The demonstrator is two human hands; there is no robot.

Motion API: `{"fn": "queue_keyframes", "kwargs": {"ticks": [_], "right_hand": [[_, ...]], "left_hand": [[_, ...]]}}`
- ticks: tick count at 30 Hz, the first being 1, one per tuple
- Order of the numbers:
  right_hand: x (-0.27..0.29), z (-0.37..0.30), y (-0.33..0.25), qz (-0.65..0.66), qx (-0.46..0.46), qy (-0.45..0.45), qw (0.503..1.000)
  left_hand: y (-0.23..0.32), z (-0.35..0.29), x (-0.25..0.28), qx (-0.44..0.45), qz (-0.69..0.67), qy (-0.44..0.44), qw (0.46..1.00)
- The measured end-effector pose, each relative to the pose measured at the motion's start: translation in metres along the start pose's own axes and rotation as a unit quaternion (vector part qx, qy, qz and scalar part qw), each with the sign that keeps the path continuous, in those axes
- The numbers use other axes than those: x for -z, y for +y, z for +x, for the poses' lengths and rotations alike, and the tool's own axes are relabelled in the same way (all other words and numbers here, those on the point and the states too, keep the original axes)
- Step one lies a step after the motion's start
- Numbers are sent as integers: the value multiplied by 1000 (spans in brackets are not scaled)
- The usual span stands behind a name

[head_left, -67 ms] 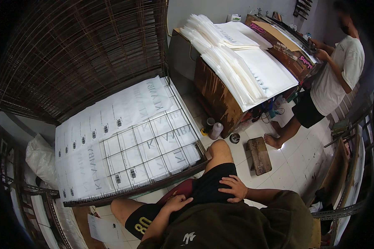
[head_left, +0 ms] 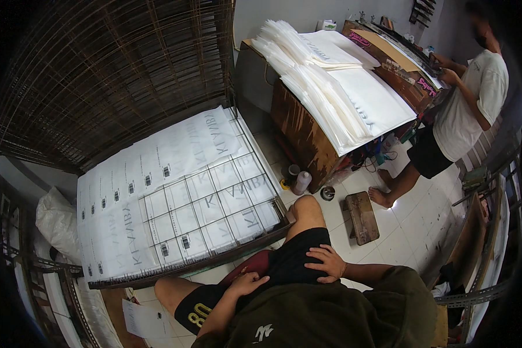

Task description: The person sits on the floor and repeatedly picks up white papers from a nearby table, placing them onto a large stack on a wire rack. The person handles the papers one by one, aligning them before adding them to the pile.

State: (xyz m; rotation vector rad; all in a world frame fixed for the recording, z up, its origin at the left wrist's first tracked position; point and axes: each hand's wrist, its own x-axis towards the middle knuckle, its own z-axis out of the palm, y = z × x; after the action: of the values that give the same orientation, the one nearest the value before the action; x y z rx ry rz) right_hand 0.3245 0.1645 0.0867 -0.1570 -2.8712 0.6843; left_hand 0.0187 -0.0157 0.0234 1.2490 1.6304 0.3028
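Black corners (with fisheye bending) surround brighter middle.

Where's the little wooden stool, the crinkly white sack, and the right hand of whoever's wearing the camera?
wooden stool (head_left: 363,219): head view, top of its seat.
white sack (head_left: 57,223): head view, middle of its crumpled side.
right hand (head_left: 328,263): head view, back of the hand.

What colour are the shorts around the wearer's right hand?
The shorts are black there; the head view shows it best.

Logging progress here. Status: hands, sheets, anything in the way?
Left hand, right hand resting on lap, no object visible. Printed sheets on wire rack. Wooden stool off right, apart from rack.
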Motion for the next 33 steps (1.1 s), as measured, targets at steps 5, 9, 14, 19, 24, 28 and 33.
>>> {"fn": "queue_keyframes", "kwargs": {"ticks": [5, 9, 14, 19, 24, 28, 33], "right_hand": [[-1, -2, 1, -8, -4, -7, 1000], [0, -1, 0, -1, -2, -3, 1000], [-1, -1, 0, 5, -4, -1, 1000], [0, 0, 0, 4, 0, 2, 1000], [-1, -1, 1, 1, 0, 0, 1000], [-3, -2, 1, 6, -1, 4, 1000], [0, 0, 0, 6, -2, 1, 1000]], "left_hand": [[5, -1, 3, 8, 3, -6, 1000], [3, -1, 2, 16, 8, -8, 1000], [6, -2, 5, 20, 10, -18, 1000], [-2, 1, -2, 29, 0, -11, 1000], [0, 0, 1, 2, 9, -9, 1000], [5, -2, 4, 3, 7, -14, 1000], [-1, 0, 0, 2, 7, -4, 1000]]}}
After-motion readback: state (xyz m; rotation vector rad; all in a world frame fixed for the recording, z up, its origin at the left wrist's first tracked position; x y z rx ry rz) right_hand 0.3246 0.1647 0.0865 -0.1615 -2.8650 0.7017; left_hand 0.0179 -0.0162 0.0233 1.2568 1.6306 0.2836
